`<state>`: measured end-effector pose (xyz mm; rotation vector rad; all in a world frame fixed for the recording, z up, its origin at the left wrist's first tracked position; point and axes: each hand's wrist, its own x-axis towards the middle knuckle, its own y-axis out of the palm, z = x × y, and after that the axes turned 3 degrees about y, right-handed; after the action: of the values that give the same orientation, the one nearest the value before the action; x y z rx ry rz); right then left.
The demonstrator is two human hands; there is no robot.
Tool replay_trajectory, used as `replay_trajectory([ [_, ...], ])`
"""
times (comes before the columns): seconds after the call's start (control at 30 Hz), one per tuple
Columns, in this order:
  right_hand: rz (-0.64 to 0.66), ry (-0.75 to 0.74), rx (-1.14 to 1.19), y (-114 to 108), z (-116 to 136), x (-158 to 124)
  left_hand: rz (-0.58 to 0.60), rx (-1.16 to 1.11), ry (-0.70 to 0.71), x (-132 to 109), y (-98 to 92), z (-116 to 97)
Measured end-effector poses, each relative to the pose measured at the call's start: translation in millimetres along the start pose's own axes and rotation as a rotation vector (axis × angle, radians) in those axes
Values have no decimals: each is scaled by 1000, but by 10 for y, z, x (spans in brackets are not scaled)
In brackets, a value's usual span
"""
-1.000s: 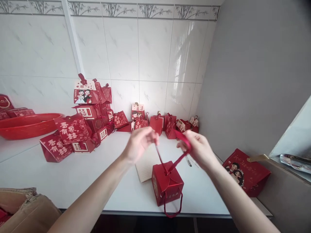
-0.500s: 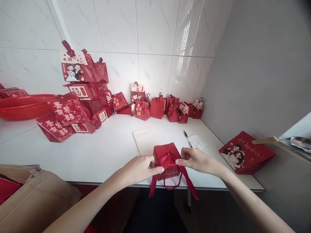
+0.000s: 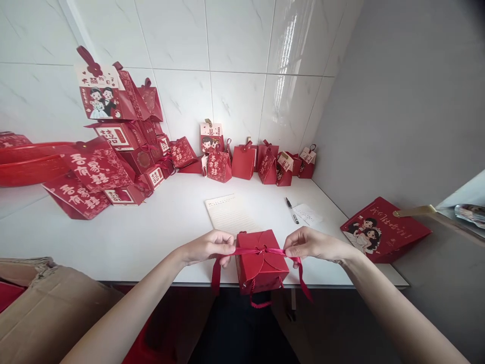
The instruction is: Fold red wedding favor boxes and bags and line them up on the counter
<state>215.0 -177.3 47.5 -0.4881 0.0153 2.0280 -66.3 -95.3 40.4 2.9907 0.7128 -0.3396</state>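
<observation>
A red gift box [image 3: 263,263] with interlocking curved top flaps sits at the front edge of the white table. Across its top runs a red ribbon [image 3: 246,250], crossed at the middle and stretched out to both sides. My left hand [image 3: 210,246] pinches one side of the ribbon, its tail hanging below my fingers. On the other side, my right hand [image 3: 312,245] pinches the opposite length, and that tail also droops down. A twisted red cord handle [image 3: 261,305] hangs from the box's near face, past the table edge.
Behind the box lie a lined notepad [image 3: 229,215], a black pen [image 3: 291,211] and a paper slip [image 3: 306,214]. Red boxes [image 3: 96,164] are stacked at left beside a red basin [image 3: 30,164]. A cardboard box [image 3: 56,308] stands front left; a large red box [image 3: 386,230] is at right.
Both hands have moved from the box's sides to the ribbon and drawn it taut outward. The cord handle hangs lower, and the whole view has shifted slightly.
</observation>
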Motion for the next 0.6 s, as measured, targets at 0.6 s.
replay_trajectory([
  [0.6,-315,-374,57,549,254,103,-247,411,60,-142,303,-428],
])
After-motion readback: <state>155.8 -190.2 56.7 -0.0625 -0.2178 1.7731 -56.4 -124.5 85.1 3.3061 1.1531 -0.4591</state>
